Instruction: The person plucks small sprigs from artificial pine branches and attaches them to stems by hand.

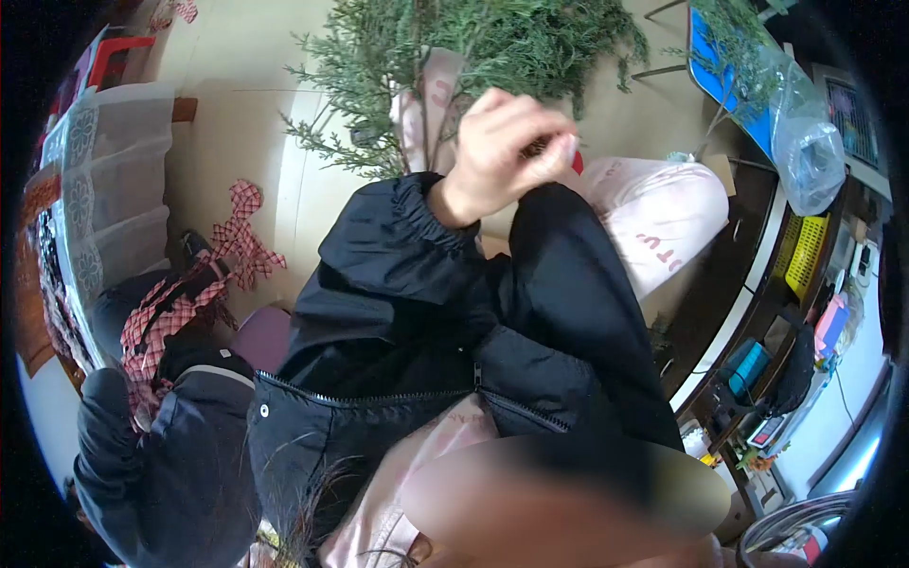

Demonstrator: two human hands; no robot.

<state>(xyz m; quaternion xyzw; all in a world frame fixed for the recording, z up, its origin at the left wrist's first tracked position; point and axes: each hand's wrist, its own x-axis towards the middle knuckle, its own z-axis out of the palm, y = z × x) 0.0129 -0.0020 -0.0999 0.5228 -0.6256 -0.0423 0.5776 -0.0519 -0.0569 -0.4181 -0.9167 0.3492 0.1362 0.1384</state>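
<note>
Pale floor [227, 104] shows around the green branches [559, 47] at the top of my view. Just below the branches, I see the left hand [502, 142] raised, fingers curled inward; I cannot tell whether it grips anything. I cannot tell the right hand's state either, since it is hidden. Right of the branches hangs a clear plastic bag [810, 137]; below and left of them is another person [204, 454].
</note>
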